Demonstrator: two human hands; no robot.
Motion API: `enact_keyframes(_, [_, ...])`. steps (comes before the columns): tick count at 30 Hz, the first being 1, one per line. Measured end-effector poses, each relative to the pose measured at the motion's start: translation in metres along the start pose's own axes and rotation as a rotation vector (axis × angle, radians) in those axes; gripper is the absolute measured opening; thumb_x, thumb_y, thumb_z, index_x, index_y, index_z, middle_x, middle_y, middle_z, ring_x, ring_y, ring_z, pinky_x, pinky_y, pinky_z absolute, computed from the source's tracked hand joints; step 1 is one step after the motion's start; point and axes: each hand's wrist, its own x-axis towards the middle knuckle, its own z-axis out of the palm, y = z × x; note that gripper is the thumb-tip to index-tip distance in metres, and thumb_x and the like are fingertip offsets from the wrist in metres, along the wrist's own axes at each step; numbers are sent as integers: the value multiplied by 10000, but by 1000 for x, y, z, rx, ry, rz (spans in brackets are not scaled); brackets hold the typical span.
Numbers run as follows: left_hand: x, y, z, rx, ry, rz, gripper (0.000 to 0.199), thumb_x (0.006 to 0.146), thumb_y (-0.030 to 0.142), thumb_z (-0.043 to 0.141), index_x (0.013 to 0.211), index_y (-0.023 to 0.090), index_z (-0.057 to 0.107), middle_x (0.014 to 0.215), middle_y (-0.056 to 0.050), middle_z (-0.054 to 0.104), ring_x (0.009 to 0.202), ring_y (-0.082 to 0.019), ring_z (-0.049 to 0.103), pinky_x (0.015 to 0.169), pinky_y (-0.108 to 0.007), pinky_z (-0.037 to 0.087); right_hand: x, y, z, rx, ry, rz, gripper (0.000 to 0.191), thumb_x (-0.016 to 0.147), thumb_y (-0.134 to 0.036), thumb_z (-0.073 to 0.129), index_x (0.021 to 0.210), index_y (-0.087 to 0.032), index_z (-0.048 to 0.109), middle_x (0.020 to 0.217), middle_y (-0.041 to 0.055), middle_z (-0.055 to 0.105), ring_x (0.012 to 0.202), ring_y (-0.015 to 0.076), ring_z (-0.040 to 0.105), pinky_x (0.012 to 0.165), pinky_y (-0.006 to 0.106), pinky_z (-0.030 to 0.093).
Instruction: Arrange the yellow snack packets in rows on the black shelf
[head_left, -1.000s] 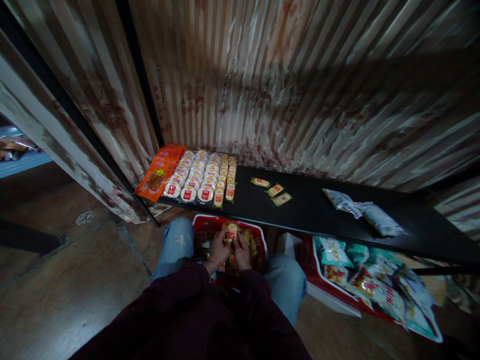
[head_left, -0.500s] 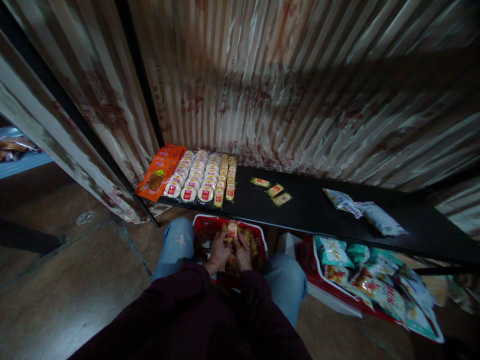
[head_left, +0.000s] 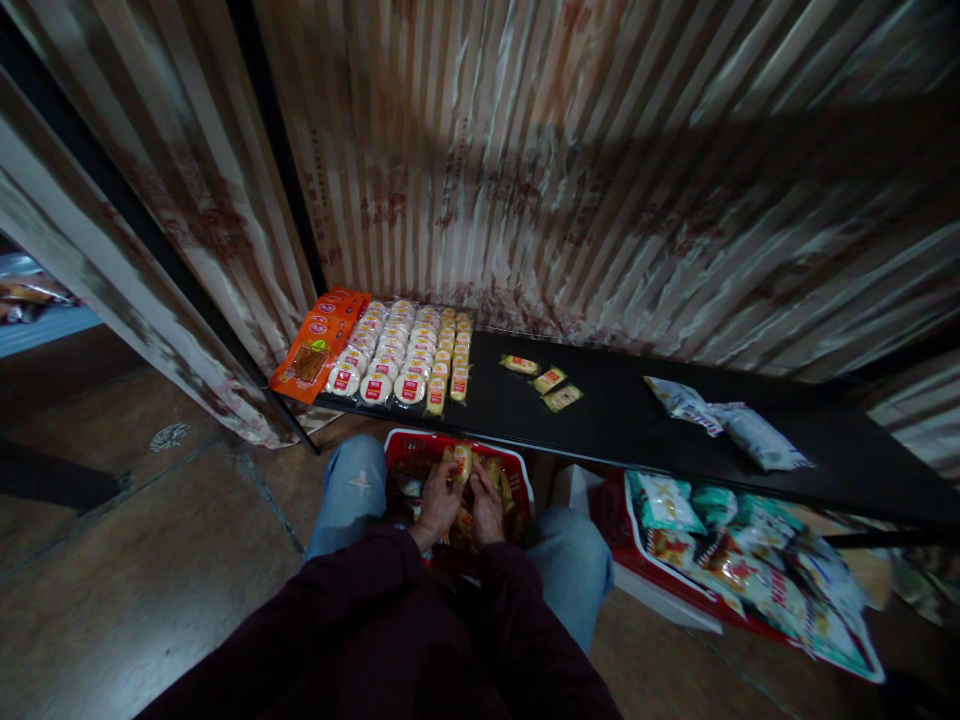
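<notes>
Packet (head_left: 463,459) has turned, pinched in left hand (head_left: 438,502), grip of right hand (head_left: 488,511) unclear, black shelf (head_left: 611,412), curtain (head_left: 510,150) beyond.

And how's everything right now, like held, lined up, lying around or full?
Left hand: holding a small yellow packet.
Right hand: curled beside that packet; touching unclear.
Near red basket: uncovered, packets inside.
Right-side red basket: uncovered, heaped with bags.
Round packets: lined up in rows.
Slim yellow packets: also in rows.
Three loose packets: scattered on the black shelf.
Two pale bags: lying down.
Orange packaging: lying flat.
Curtain: hanging, wrinkled.
</notes>
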Motion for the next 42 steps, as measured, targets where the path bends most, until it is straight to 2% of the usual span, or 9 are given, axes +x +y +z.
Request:
enact_keyframes(7, [-1, 2, -1, -68, -1, -41, 192, 816, 175, 550, 1000, 189, 604, 1062, -75, 675, 1007, -194, 626, 952, -339, 463, -3, -3, 3, 108, 28, -46, 504, 697, -530, 668, 1092, -227, 741, 1187, 81, 701, 1166, 257, 608, 1065, 405, 415])
enact_keyframes(13, [-1, 4, -1, -112, -17, -64, 168, 824, 210, 556, 984, 188, 602, 1044, -85, 683, 974, -204, 634, 915, -339, 469, -2, 1, 5, 133, 16, -70, 501, 711, -511, 657, 1116, -223, 727, 1161, 77, 712, 1110, 252, 637, 1013, 418, 467])
enact_keyframes(22, [0, 5, 1, -167, 19, -166, 186, 794, 231, 608, 972, 188, 637, 1005, -74, 697, 968, -211, 630, 925, -331, 448, -2, 0, 4, 16, 28, -159, 481, 724, -489, 625, 1094, -202, 732, 1156, 111, 704, 1122, 263, 619, 1054, 454, 422])
enact_keyframes(30, [1, 10, -1, -217, 19, -224, 133, 809, 197, 577, 922, 166, 640, 946, -67, 701, 887, -184, 627, 861, -294, 460, -1, 2, 8, -24, 86, -196, 487, 731, -463, 595, 1131, -207, 699, 1201, 105, 684, 1108, 250, 626, 998, 421, 470])
enact_keyframes(37, [2, 12, -1, -449, 63, -362, 169, 724, 215, 639, 876, 178, 702, 968, -72, 730, 987, -222, 631, 934, -318, 443, -2, 3, 8, -14, 101, -215, 473, 732, -467, 587, 1103, -199, 706, 1121, 104, 717, 1055, 262, 640, 969, 442, 478])
enact_keyframes(42, [3, 6, 2, -559, 96, -436, 141, 666, 199, 632, 783, 171, 706, 887, -62, 738, 937, -223, 643, 933, -333, 448, -3, 2, 7, 16, 94, -178, 472, 731, -503, 610, 1070, -193, 716, 1104, 105, 722, 1033, 251, 650, 981, 436, 471])
